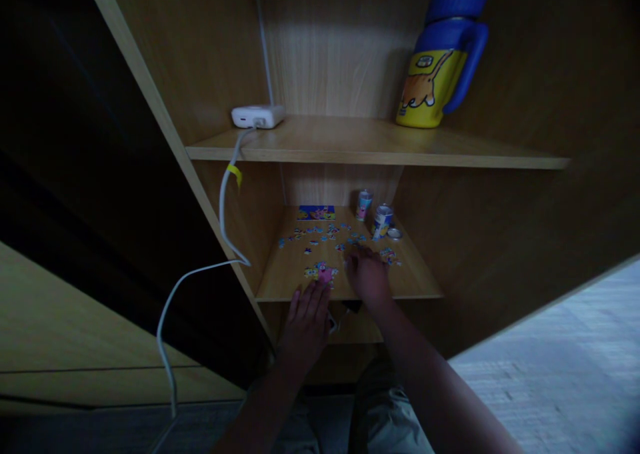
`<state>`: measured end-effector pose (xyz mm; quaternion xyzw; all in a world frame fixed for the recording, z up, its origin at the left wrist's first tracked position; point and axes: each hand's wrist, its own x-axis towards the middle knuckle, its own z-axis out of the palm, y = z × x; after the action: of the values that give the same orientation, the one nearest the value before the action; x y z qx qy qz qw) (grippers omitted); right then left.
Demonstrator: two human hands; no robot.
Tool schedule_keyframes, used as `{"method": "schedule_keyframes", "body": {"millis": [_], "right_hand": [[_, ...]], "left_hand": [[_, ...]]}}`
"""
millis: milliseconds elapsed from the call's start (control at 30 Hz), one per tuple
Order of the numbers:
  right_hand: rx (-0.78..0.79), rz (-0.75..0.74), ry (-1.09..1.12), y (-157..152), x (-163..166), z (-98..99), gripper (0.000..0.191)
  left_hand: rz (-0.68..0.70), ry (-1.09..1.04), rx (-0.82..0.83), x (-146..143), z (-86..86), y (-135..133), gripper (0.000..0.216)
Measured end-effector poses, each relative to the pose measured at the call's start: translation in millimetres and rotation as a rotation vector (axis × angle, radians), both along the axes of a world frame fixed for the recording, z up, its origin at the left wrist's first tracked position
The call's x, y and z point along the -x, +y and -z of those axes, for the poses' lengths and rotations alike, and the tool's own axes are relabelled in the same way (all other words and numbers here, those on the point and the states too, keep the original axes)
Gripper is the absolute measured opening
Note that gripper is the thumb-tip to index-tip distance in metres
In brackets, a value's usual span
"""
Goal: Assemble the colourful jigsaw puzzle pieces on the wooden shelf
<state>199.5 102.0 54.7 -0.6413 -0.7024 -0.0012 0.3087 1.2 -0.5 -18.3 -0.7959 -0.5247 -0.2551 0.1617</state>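
Note:
My left hand (307,315) lies flat with its fingers stretched out at the front edge of the lower shelf. Its fingertips are at a partly joined jigsaw puzzle (324,273) with a pink figure. To its right, my right hand (367,273) bends its fingers down close to the shelf, near some puzzle pieces (354,239). Those fingers are drawn together, and whatever is between them is hidden. Loose pieces (330,230) are scattered across the shelf behind both hands. Another small cluster of pieces (389,257) lies right of my right hand.
A colourful picture card (316,213) is at the back of the lower shelf (280,284). Two small printed cans (382,222) and a round lid (395,234) stand at right. Above are a white charger (257,116) with a hanging cable (165,307) and a blue-yellow bottle (434,74).

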Motion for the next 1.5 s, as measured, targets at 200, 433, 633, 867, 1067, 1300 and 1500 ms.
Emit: {"method": "schedule_keyframes", "body": {"millis": [200, 433, 633, 867, 1067, 1300, 1500], "right_hand": [[-0.01, -0.024, -0.027, -5, 3, -2.5, 0.026], [0.03, -0.053, -0.035, -1, 2, 0.0, 0.026], [0.112, -0.072, -0.033, -5, 4, -8.6, 0.026], [0.185, -0.012, -0.117, -9, 7, -16.0, 0.037], [0.186, -0.131, -0.105, -2, 5, -13.7, 0.028], [0.168, -0.184, -0.074, 0, 4, -11.0, 0.019], [0.112, -0.12, -0.083, -4, 6, -9.6, 0.028]], "left_hand": [[-0.039, 0.005, -0.007, -3, 4.3, -1, 0.071], [-0.046, 0.005, 0.012, -3, 3.6, -1, 0.066], [-0.036, -0.012, 0.011, -3, 3.1, -1, 0.065], [-0.061, 0.031, 0.01, -3, 2.0, -2, 0.067], [-0.056, 0.03, 0.013, -3, 3.1, -2, 0.068], [-0.055, 0.043, 0.006, -2, 4.6, -2, 0.068], [-0.061, 0.043, -0.008, -3, 5.3, -2, 0.069]]}}
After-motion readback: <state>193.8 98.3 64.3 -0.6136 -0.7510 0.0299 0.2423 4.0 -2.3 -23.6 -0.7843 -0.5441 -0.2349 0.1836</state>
